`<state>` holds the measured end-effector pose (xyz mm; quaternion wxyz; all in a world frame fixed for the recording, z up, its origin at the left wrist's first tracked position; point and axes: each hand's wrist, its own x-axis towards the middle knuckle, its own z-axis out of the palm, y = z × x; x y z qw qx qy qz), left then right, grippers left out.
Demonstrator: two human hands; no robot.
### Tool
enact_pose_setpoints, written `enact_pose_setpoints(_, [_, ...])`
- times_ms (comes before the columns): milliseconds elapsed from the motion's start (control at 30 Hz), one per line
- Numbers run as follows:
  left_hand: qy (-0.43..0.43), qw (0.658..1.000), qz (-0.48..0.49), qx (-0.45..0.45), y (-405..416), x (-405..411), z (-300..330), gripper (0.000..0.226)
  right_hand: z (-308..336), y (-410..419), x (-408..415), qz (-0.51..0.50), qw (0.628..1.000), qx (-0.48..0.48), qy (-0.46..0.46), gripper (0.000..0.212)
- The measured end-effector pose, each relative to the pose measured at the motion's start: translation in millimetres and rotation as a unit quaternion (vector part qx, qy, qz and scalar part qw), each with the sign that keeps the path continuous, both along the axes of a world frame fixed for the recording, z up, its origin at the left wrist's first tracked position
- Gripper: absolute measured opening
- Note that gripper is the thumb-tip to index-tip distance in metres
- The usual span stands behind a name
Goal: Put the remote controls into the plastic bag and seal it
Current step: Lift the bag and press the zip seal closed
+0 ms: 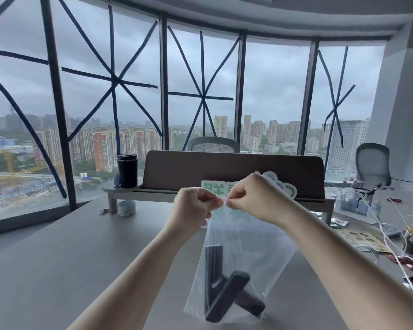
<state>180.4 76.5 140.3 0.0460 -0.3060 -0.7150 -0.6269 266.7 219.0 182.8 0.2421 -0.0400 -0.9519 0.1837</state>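
**Both my hands pinching the top of the bag, remotes hanging inside**

My left hand (196,206) and my right hand (255,198) are raised in front of me, almost touching, each closed in a tight pinch on the top edge of the plastic bag (246,253). Thumb and forefinger of each hand grip the thin strip at the bag's mouth, which runs between them at their meeting point. The rest of my fingers are curled in.

The clear bag hangs down from that pinch above the grey table (69,258). At its bottom lie the dark remote controls (224,291): one stands nearly upright on the left, others lean crossed against it.

Behind my hands stands a brown desk divider (234,170) on a low shelf, with a black tumbler (127,170) at its left end and a roll of tape (126,208) below. White cables (389,236) trail over the table on my right.
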Motion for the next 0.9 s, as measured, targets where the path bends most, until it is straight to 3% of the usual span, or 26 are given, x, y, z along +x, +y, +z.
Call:
enact_pose_setpoints(233, [0.003, 1.0, 0.011, -0.001, -3.8, -3.1, -2.9, 0.007, -3.7, -5.3, -12.7, 0.025, 1.0, -0.003, -0.005, 0.013])
enact_pose_setpoints(900, [0.011, 0.999, 0.04, 0.003, -4.6, -14.3, -9.5, 0.021, -5.6, -14.3, -20.5, 0.034, 0.999, 0.028, 0.015, 0.013])
